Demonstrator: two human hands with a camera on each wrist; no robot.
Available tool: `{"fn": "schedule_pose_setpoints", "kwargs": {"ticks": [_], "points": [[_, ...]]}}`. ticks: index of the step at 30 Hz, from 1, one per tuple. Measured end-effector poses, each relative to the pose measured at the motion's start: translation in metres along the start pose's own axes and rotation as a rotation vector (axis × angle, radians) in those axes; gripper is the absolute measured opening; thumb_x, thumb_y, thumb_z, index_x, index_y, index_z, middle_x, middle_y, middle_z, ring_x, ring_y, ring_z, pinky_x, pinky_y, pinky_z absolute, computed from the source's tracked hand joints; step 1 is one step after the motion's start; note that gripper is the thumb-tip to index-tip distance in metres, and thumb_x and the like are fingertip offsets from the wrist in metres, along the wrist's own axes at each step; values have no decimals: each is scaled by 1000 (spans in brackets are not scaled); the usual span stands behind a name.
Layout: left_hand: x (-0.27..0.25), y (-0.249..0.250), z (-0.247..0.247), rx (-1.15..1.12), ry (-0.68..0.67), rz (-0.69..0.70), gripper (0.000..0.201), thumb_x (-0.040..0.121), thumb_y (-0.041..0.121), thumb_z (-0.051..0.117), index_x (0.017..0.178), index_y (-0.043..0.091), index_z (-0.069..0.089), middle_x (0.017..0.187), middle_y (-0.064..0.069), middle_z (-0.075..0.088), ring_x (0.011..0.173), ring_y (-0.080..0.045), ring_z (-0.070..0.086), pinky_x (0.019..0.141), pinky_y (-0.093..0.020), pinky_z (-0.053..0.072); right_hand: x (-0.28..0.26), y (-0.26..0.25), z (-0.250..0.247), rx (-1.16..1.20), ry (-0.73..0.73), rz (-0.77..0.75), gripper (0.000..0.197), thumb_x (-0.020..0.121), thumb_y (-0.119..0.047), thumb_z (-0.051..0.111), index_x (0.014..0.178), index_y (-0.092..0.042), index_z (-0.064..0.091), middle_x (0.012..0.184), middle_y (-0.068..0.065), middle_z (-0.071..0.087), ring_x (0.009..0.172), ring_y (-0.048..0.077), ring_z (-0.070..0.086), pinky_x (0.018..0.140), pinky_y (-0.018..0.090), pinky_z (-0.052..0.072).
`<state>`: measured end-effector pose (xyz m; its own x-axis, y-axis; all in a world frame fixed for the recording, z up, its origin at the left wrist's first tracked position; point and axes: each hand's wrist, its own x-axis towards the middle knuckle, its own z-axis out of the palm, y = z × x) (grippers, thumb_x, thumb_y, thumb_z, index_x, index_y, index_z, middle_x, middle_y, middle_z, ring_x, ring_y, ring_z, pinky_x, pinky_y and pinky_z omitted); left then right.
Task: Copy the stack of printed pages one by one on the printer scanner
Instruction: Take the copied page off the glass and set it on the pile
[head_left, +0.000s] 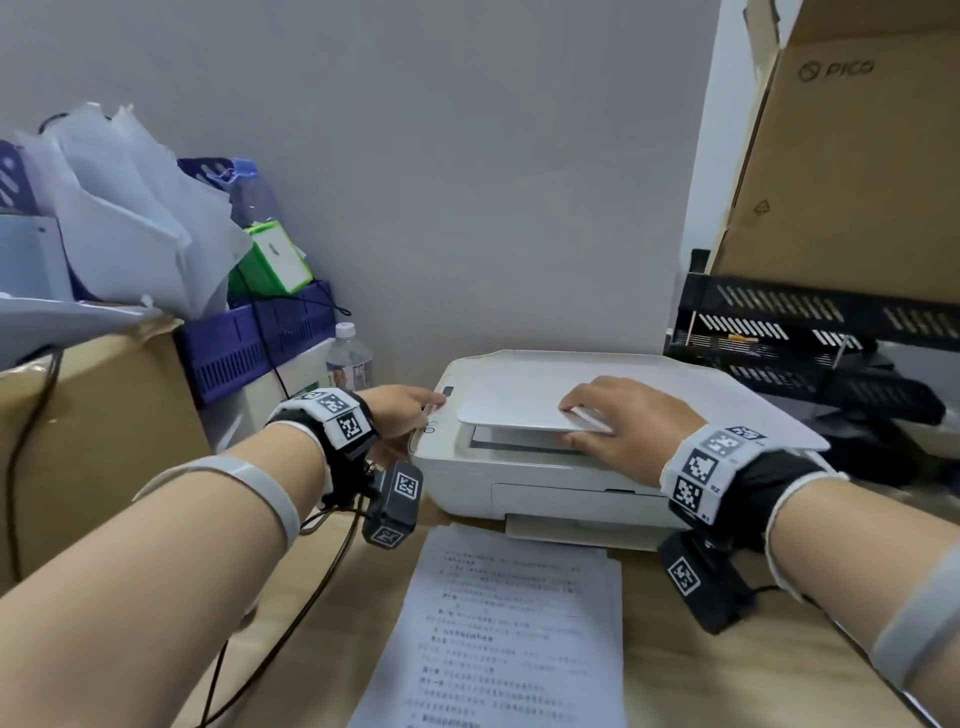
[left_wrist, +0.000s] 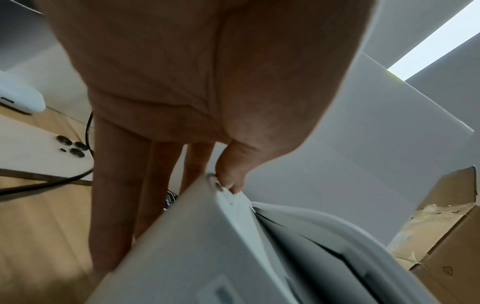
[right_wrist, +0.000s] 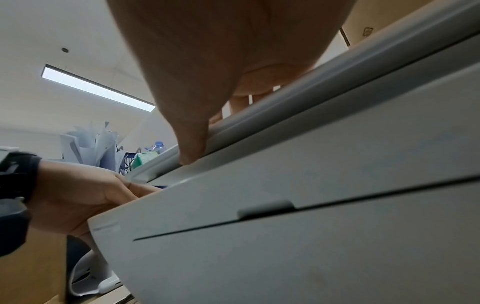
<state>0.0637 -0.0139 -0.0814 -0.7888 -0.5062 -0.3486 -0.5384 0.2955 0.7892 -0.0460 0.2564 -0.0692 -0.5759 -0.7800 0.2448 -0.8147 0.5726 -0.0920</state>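
Observation:
A white printer (head_left: 519, 483) sits on the wooden desk against the wall. Its scanner lid (head_left: 514, 408) is lifted a little at the front, and a pale strip shows under it. My right hand (head_left: 602, 415) grips the lid's front edge with the fingers on top. In the right wrist view the thumb (right_wrist: 193, 150) is tucked under that edge. My left hand (head_left: 410, 410) is at the printer's left side, a fingertip on the control panel (head_left: 439, 402). In the left wrist view its other fingers (left_wrist: 116, 205) hang straight down the side. The stack of printed pages (head_left: 509, 623) lies on the desk in front of the printer.
At the left are a cardboard box (head_left: 93, 441), a purple basket (head_left: 260, 343) full of clutter and a water bottle (head_left: 349, 358). Black mesh trays (head_left: 810, 332) and a large cardboard box (head_left: 841, 156) stand at the right. A white phone (left_wrist: 44, 150) and black cables (head_left: 311, 597) lie beside the printer.

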Motion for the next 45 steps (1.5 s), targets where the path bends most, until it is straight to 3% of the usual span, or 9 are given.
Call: {"fn": "schedule_pose_setpoints", "kwargs": {"ticks": [3,8,12,16,20,23,41,43,45], "points": [[-5,-1,5,-12,21,26,52,96,2,41,135,33,52,105,-14,71,94,-40,71,82,-60,56,-4,3,8,43,-53,-13,46,92,-64,46,129,-37,52,129,-12,53,119,13,49,98,38,44],[-10,-4,14,-55,96,62,37,103,11,38,132,29,53,100,-13,67,86,-38,71,75,-57,59,-10,13,24,102,-24,87,48,102,-53,29,141,-31,46,148,-6,45,133,17,44,109,40,36],[-10,-6,17,-50,117,90,36,104,13,34,132,27,51,100,-10,61,82,-36,68,75,-55,59,-12,12,29,15,-13,115,40,104,-43,27,125,-26,55,144,-6,50,120,21,51,101,39,40],[-11,-7,20,-56,148,84,39,104,12,34,134,28,51,101,-11,61,80,-34,67,75,-54,60,-12,12,33,-16,7,106,40,104,-42,23,125,-27,54,138,-5,54,118,21,52,99,38,40],[-12,-4,23,3,164,99,46,100,-1,39,137,24,50,137,-14,47,98,-47,64,77,-61,57,-13,13,35,-23,22,104,41,104,-41,23,126,-26,54,137,-5,55,117,21,53,98,37,41],[-11,-4,24,42,172,109,49,98,-5,42,138,22,48,148,-13,37,104,-50,59,77,-62,56,-13,13,36,-29,32,111,42,104,-41,23,130,-27,53,136,-4,55,118,20,53,98,37,41],[-8,-13,31,161,281,179,50,97,-3,36,138,25,46,148,-13,40,108,-44,55,67,-58,59,-8,14,41,-55,49,137,41,104,-40,23,133,-29,49,138,-2,53,121,22,51,99,37,39],[-7,-14,32,173,279,184,52,96,-4,39,138,26,46,147,-14,41,104,-40,55,61,-53,60,-9,15,42,-53,49,143,41,104,-40,23,134,-30,48,138,-3,52,122,22,50,99,37,38],[-6,-15,31,217,276,190,55,94,-6,45,139,26,44,146,-13,42,97,-33,53,48,-40,58,-8,14,43,-54,53,139,41,104,-40,23,134,-30,48,138,-3,52,122,22,50,99,37,39]]}}
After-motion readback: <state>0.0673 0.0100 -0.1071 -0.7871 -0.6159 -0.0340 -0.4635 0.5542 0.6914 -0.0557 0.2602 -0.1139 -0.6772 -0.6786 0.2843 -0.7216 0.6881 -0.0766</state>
